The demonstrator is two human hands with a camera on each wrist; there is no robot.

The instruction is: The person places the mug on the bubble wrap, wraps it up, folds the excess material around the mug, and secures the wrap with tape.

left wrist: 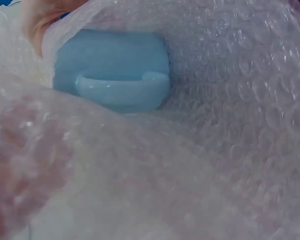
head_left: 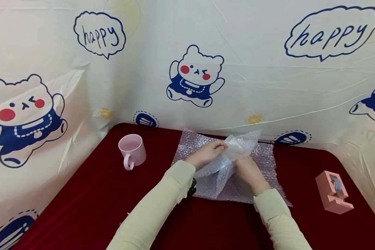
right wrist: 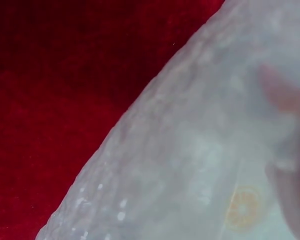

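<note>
A light blue mug [left wrist: 115,55] lies on its side within a sheet of bubble wrap [head_left: 270,173], its handle showing in the left wrist view. In the head view only a bluish patch of it shows through the folds. My left hand [head_left: 207,152] pinches a raised flap of the wrap [head_left: 242,142] above the mug. Behind that flap reaches my right hand [head_left: 250,172], close beside the mug, with its fingers mostly hidden; I cannot tell what they hold. The right wrist view shows blurred fingers [right wrist: 285,95] through the wrap.
On the red cloth-covered table [head_left: 97,208], a pink mug [head_left: 134,149] stands upright to the left. A pink tape dispenser [head_left: 329,194] with a roll of tape sits at the right. A printed white curtain [head_left: 253,86] rises behind the table's back edge.
</note>
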